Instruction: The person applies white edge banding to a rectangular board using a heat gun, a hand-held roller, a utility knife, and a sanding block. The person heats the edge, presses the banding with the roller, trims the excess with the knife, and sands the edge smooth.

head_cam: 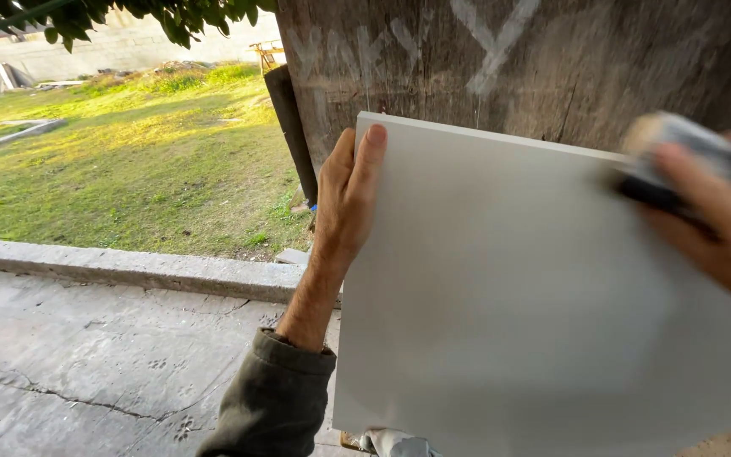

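Your left hand (344, 199) grips the white panel's (518, 305) left edge; your blurred right hand (721, 220) presses a sanding block (678, 161) to it.

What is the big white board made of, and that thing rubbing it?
White board: probably painted wood or fibreboard, going by its smooth matte face and thin straight edge. Block in the right hand: blurred, perhaps a sanding sponge; cannot tell.
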